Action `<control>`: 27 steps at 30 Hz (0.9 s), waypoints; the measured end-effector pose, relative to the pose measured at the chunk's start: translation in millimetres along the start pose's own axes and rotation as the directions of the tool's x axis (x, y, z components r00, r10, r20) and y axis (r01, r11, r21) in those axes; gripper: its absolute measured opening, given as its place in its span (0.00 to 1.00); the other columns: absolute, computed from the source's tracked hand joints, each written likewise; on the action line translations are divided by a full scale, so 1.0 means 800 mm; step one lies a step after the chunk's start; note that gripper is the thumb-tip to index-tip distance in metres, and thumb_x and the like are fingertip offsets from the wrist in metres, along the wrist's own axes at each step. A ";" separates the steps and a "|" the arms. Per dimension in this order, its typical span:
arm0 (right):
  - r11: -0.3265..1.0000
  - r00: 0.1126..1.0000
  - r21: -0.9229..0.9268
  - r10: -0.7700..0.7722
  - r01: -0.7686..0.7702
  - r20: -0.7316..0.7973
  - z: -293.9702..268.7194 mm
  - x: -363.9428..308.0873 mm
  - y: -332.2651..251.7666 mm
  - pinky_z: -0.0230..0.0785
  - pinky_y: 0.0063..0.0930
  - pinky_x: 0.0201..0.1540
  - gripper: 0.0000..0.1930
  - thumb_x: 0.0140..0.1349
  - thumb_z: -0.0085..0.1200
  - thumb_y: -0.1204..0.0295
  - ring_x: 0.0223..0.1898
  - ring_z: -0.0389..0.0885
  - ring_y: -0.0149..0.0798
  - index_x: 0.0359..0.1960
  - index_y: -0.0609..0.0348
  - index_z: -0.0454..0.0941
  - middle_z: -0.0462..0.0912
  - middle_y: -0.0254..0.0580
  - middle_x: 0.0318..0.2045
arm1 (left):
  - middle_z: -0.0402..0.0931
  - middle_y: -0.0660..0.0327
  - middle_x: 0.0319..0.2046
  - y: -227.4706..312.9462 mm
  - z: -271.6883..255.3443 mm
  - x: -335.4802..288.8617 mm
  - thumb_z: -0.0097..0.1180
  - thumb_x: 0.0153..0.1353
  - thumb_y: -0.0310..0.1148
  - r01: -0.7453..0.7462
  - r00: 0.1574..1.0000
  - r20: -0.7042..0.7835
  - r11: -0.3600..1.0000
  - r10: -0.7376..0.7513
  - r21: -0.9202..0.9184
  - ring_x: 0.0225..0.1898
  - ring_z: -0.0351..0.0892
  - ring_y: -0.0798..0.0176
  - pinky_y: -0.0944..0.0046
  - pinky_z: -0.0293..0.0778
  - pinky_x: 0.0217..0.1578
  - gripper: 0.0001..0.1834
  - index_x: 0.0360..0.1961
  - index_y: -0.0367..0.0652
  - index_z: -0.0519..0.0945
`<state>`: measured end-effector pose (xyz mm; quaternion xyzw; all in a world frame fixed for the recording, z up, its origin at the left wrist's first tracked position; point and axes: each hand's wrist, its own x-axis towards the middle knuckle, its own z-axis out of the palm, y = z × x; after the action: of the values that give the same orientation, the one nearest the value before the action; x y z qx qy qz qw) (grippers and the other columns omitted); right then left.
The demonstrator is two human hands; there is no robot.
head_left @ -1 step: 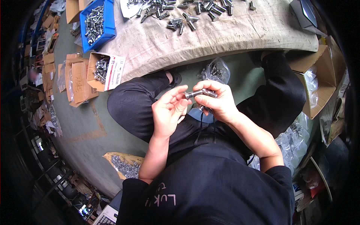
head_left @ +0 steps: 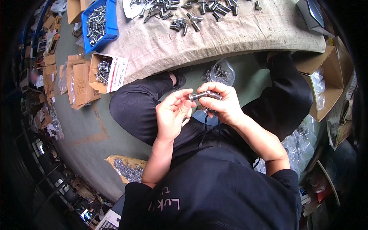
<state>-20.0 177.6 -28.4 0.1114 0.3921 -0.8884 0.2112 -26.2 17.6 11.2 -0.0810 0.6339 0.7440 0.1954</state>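
My right hand (head_left: 224,105) is closed around a shiny metal fitting (head_left: 203,95), a short tube with a collar at its left end. Below it, more shiny metal (head_left: 209,111) shows under my right fingers; whether it belongs to the same fitting I cannot tell. With thumb and forefinger bent round the collar end, my left hand (head_left: 172,111) meets the fitting from the left. The other left fingers curl inward, and what lies in that palm is hidden. Both hands are above my lap, in front of a cloth-covered table (head_left: 237,36).
Many similar metal fittings (head_left: 193,23) lie on the table. A blue bin (head_left: 116,23) and an open carton (head_left: 100,89) of metal parts stand at the left. Beyond my hands is a clear plastic bag (head_left: 230,76) of parts; another carton (head_left: 333,103) stands right.
My left forefinger and thumb have shifted very slightly at the fitting's collar end. My right hand and the fitting look unmoved.
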 end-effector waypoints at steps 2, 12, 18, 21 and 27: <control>1.000 1.000 0.017 0.001 -0.001 0.007 0.001 0.000 -0.001 0.64 0.14 0.16 0.11 0.51 0.56 0.78 0.22 0.74 0.24 0.38 0.63 0.74 0.77 0.36 0.25 | 0.74 0.62 0.27 -0.003 0.000 0.003 0.53 0.55 0.22 0.061 0.998 0.022 0.994 -0.059 -0.087 0.19 0.66 0.78 0.80 0.58 0.14 0.14 0.44 0.33 0.71; 0.902 0.997 0.427 0.036 -0.063 0.072 -0.006 0.014 0.005 0.65 0.19 0.16 0.07 0.53 0.53 0.71 0.22 0.72 0.32 0.28 0.62 0.70 0.71 0.40 0.19 | 0.73 0.62 0.31 -0.008 0.007 0.014 0.48 0.60 0.27 0.007 0.999 -0.034 0.983 -0.014 -0.182 0.22 0.65 0.78 0.80 0.60 0.16 0.11 0.42 0.34 0.72; 0.951 0.976 0.248 0.153 -0.187 0.153 -0.006 0.014 0.011 0.60 0.17 0.10 0.08 0.51 0.56 0.73 0.19 0.71 0.29 0.26 0.57 0.68 0.70 0.36 0.17 | 0.72 0.61 0.33 -0.015 0.006 0.030 0.46 0.61 0.28 0.167 0.961 -0.117 0.861 -0.251 -0.481 0.28 0.70 0.73 0.75 0.68 0.24 0.10 0.41 0.34 0.72; 0.976 0.973 0.038 0.212 -0.217 0.095 0.000 0.009 0.010 0.58 0.14 0.13 0.11 0.47 0.60 0.76 0.18 0.69 0.21 0.30 0.56 0.70 0.72 0.30 0.19 | 0.72 0.61 0.34 -0.020 0.002 0.031 0.48 0.58 0.22 0.062 0.983 -0.130 0.901 -0.129 -0.429 0.33 0.71 0.71 0.71 0.72 0.34 0.09 0.41 0.34 0.72; 0.986 0.998 -0.161 -0.047 0.051 0.030 0.010 0.013 0.028 0.61 0.12 0.23 0.12 0.46 0.63 0.74 0.22 0.68 0.19 0.29 0.58 0.71 0.73 0.27 0.21 | 0.72 0.60 0.34 -0.026 0.016 0.030 0.49 0.53 0.16 -0.083 0.975 -0.223 0.911 -0.010 -0.403 0.36 0.73 0.69 0.65 0.69 0.50 0.11 0.40 0.33 0.72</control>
<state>-19.2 155.2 -41.2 0.0724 0.4626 -0.8601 0.2027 -37.9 36.8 -14.5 -0.1903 0.4828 0.8502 0.0887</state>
